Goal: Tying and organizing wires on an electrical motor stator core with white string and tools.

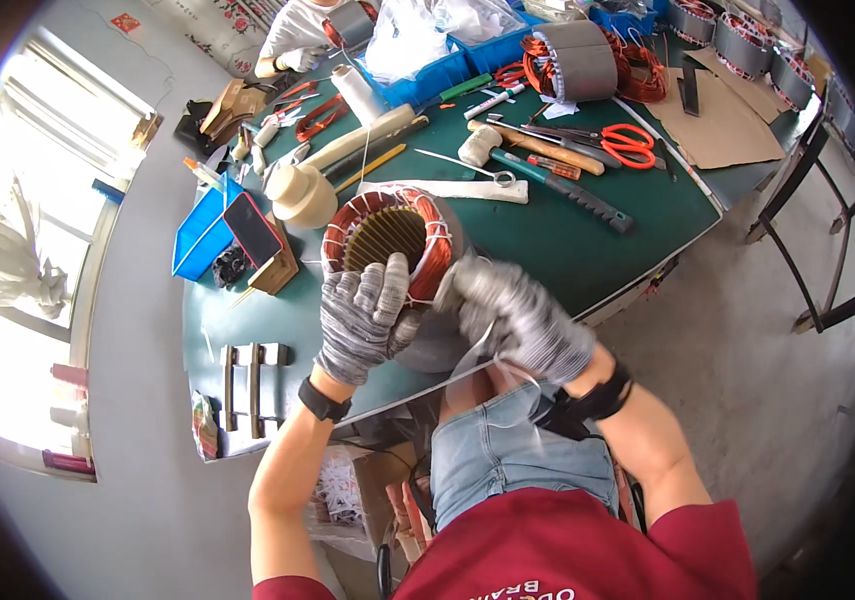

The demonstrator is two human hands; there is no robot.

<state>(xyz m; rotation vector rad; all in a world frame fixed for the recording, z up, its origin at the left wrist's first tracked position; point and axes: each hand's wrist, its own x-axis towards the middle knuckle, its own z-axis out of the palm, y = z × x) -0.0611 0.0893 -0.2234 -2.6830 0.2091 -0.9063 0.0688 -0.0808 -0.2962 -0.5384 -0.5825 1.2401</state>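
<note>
A motor stator (430,258) stands near the table's front edge, its bore tilted up toward me. Orange-red copper windings, tied with white cord, ring the yellowish slotted bore. My left hand (358,318), in a grey striped knit glove, grips the near rim of the stator, with fingers over the windings and bore edge. My right hand (528,318), gloved alike and blurred by motion, is curled close to the stator's right side. A thin white strand (520,372) trails below it. Whatever lies between its fingers is hidden.
Beyond the stator lie a white strip (468,191), a green-handled hammer (573,192), a mallet (480,146) and orange scissors (629,146). A cream spool (300,196), a phone (253,229) and a blue bin (205,232) stand left. Another wound stator (578,62) sits farther back, with a co-worker (298,35) behind.
</note>
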